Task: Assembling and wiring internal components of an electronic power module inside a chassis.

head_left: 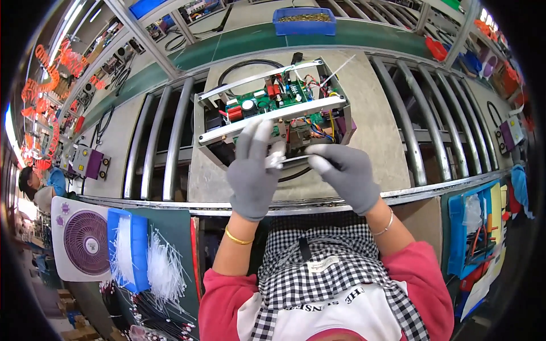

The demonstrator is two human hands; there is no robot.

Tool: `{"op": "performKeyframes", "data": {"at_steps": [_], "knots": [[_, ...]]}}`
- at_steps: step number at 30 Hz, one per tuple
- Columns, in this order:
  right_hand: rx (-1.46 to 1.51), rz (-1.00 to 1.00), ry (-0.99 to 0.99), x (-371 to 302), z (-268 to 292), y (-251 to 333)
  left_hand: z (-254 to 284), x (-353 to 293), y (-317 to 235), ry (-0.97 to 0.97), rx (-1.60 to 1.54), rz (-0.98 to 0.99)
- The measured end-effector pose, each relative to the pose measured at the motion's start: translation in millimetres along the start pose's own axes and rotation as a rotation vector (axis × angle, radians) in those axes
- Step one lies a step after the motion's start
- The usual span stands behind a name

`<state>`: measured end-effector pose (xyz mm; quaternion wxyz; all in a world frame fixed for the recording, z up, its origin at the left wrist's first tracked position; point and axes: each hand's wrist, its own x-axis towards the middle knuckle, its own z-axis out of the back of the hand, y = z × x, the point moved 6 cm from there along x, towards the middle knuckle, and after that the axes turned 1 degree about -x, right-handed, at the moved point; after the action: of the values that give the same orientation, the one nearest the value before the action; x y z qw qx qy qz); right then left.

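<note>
My left hand, in a grey glove with white fingertips, pinches a thin white cable tie near the device's front side, its other fingers raised by the front metal bar. My right hand, gloved alike, closes thumb and forefinger on the tie's other end. Just beyond both hands sits an open metal-framed device with a green circuit board, red and black parts and bundles of coloured wires. Another white tie sticks up from the wires at its far right. My fingers partly hide the device's near side.
The device rests on a pale board between metal rollers. At the left are a purple fan, a blue bin and loose white ties. A blue tool tray stands right; a blue bin of brass-coloured pieces stands beyond.
</note>
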<state>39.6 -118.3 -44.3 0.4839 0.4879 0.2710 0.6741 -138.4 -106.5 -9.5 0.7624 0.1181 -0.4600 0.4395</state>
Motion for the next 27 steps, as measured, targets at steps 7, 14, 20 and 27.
{"op": "performKeyframes", "data": {"at_steps": [7,14,20,27], "knots": [[0.560,-0.534,-0.212,-55,6,-60,-15,-34,43,0.111,-0.582,0.519],[0.524,-0.543,-0.308,-63,-4,-73,-34,-35,38,0.150,-0.763,0.649],[0.581,-0.478,-0.284,-35,-26,-57,-45,-34,35,0.181,-0.859,0.714],[0.583,-0.408,-0.155,3,-40,-52,-52,-23,35,0.270,-1.106,0.901]]}}
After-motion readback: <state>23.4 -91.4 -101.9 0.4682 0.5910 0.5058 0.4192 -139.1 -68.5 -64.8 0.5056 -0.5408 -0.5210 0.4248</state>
